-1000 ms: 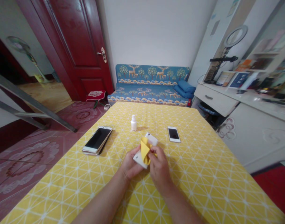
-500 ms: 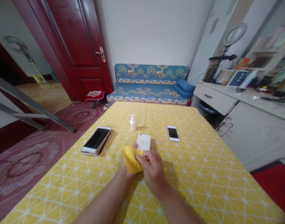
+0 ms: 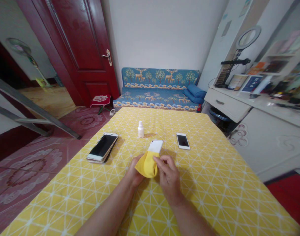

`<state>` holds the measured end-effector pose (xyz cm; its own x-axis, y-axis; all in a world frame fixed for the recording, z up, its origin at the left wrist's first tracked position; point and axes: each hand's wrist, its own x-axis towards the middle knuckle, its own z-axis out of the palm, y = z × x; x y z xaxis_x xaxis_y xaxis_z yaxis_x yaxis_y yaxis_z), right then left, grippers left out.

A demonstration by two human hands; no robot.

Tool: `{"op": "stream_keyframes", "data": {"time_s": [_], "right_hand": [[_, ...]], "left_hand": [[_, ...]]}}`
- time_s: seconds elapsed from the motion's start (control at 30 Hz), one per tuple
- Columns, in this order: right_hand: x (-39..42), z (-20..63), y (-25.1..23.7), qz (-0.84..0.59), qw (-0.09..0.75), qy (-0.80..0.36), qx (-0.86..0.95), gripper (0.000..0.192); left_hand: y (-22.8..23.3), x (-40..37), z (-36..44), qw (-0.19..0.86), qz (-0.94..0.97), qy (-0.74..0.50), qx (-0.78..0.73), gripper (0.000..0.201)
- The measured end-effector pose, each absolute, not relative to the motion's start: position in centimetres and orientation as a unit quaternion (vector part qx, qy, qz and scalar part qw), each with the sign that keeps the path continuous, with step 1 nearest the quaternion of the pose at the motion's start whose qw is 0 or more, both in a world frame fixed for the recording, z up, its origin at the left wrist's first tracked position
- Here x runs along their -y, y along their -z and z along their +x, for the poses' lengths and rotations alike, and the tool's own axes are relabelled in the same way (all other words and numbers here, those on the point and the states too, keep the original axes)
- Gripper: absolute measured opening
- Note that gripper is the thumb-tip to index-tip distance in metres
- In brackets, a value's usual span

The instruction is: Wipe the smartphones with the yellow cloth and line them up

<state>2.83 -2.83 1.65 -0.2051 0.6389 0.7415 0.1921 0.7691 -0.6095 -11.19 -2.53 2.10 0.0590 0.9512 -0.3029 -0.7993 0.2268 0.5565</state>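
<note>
One white phone sits in the left hand, over the middle of the yellow-covered table, its back facing up and the small dark lens at its far left corner. The left hand holds it from the left and, it seems, from below, which probably keeps it steady while leaving most of the back exposed. Its fingers are largely hidden by the phone and a yellow cloth, so I cannot tell whether they are spread or pressed together.

The right hand pinches the right side of the cloth between thumb and forefinger, the other fingers curled in; a pinch like this likely gives control of the fabric without covering the phone. The cloth drapes over the near part of the phone, leaving the far end bare.

Toward the table's far edge, a white bottle stands upright, near the hands but apart from them. A stack of phones lies by the left edge, slightly fanned, perhaps to save room. A smaller phone lies screen up between the bottle and the right edge, well apart from the stack, perhaps to keep them separate.
</note>
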Motion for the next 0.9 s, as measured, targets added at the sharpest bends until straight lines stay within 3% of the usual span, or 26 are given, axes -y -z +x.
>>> {"op": "stream_keyframes", "data": {"time_s": [0.17,0.33,0.43,0.63,0.9], "right_hand": [[1.3,4.2,-1.6,-0.38,0.624,-0.223,0.645,0.031],[-0.5,5.5,-0.4,-0.47,0.652,-0.277,0.526,0.031],[-0.5,5.1,-0.4,-0.454,0.645,-0.294,0.54,0.026],[2.0,3.2,-2.4,-0.308,0.532,-0.386,0.688,0.017],[2.2,3.1,-2.0,-0.379,0.422,-0.654,0.501,0.056]], "left_hand": [[-2.6,2.7,-11.0,0.726,0.191,-0.543,-0.376,0.015],[-2.8,3.1,-12.5,0.804,0.234,-0.447,-0.315,0.031],[-3.0,3.6,-12.4,0.792,0.243,-0.491,-0.269,0.027],[-3.1,3.8,-11.4,0.725,0.226,-0.623,-0.187,0.021],[-2.9,3.2,-11.5,0.692,0.286,-0.636,-0.189,0.027]]}}
